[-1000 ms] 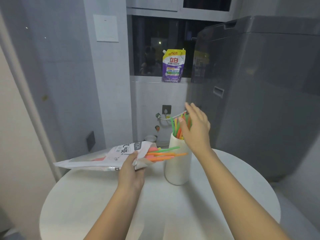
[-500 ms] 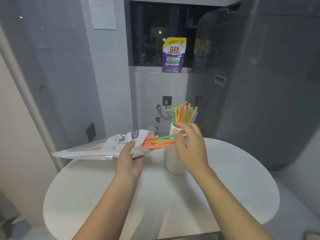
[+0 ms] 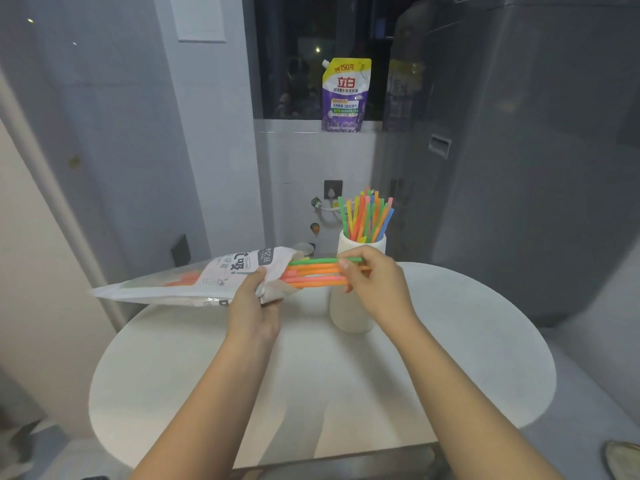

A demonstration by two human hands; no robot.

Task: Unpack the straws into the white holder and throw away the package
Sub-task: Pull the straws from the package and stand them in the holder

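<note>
While both hands are up over the table (image 3: pixel 450 341), it looks like this:
Left hand (image 3: pixel 254 306): gripping the white package (image 3: pixel 207 282) near its open mouth, fingers curled round it, bag held roughly level above the tabletop
Right hand (image 3: pixel 375 289): fingers pinching the ends of the loose straws (image 3: pixel 315 273) poking out of the bag mouth, right in front of the holder
Loose straws: green, orange and pink ones, lying sideways between the two hands, other ends inside the bag
White holder (image 3: pixel 349 317): standing upright on the table just behind the right hand, with a bunch of standing straws (image 3: pixel 367 216) fanned out of its top
Window ledge: purple pouch (image 3: pixel 344 95) standing by a grey appliance (image 3: pixel 519 168)
</note>
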